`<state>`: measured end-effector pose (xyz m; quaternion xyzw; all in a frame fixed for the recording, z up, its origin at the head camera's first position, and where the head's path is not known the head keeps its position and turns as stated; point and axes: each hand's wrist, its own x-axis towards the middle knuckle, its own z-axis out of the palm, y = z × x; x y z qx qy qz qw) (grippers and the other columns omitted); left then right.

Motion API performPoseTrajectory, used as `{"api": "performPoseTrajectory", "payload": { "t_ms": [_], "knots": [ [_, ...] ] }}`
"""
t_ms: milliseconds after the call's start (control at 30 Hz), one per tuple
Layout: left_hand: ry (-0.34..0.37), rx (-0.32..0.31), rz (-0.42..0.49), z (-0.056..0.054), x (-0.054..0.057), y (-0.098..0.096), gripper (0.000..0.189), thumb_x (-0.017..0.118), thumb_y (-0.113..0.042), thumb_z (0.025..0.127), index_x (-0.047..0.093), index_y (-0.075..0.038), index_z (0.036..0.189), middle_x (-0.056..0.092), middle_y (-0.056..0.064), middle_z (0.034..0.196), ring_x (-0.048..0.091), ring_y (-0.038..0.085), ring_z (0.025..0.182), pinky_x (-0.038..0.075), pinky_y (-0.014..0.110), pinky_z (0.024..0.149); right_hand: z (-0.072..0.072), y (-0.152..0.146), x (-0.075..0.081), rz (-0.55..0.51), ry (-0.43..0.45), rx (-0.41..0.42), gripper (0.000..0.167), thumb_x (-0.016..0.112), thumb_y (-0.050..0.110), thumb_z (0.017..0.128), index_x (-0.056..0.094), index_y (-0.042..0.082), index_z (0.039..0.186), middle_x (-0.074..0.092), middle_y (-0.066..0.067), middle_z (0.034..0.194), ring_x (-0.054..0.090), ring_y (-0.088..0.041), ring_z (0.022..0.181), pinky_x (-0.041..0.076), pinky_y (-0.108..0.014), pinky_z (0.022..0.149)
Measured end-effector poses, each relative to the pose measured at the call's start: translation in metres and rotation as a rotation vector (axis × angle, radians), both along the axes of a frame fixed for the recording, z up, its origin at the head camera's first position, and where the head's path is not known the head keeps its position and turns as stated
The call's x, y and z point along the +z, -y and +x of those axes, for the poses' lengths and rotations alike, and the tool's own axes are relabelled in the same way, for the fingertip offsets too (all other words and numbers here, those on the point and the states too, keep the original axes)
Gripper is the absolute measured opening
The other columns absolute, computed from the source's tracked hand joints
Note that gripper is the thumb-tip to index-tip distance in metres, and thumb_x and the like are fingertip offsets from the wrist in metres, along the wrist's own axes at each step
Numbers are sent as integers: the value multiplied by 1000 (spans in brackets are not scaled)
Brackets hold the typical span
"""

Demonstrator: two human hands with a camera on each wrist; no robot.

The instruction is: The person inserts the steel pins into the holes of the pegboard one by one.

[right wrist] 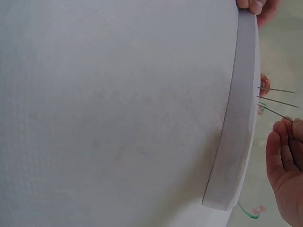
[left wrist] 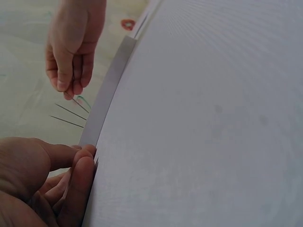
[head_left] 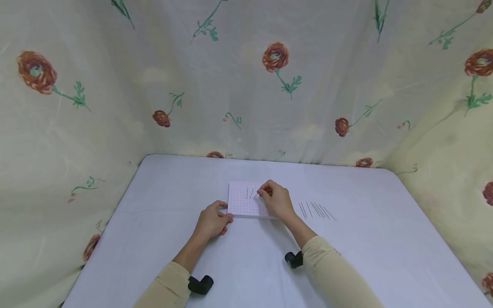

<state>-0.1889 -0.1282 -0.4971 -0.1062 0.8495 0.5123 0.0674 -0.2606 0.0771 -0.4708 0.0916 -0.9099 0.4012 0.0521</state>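
A white pegboard [head_left: 242,208] with rows of small holes lies flat on the table. My left hand [head_left: 213,220] grips its near left corner, the thumb at the front edge and fingers along the left side. Two thin metal rods [right wrist: 279,90] stand up from the board, slightly tilted. Over the board's right part, my right hand [head_left: 276,200] pinches a third thin rod [right wrist: 274,112] between thumb and fingertips. That rod leans, its lower end at the board's surface; the board's side wall [left wrist: 108,90] hides whether it sits in a hole.
Right of the board, several more thin rods [head_left: 302,211] lie side by side on the white-covered table [head_left: 154,188]. Flower-patterned curtains [head_left: 239,77] hang behind and at both sides. A black wrist device [head_left: 200,285] sits at each sleeve.
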Motion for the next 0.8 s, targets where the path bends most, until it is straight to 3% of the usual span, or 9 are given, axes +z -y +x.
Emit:
{"api": "performPoseTrajectory", "payload": {
  "t_ms": [800],
  "knots": [
    [16, 18, -11, -1, 1, -1, 39, 69, -13, 97, 58, -8, 134, 74, 3, 83, 61, 13, 53, 54, 20, 50, -1, 9, -6, 88, -82, 22, 4, 69, 11, 95, 69, 7, 97, 72, -5, 83, 62, -16, 74, 49, -28, 70]
  ]
}}
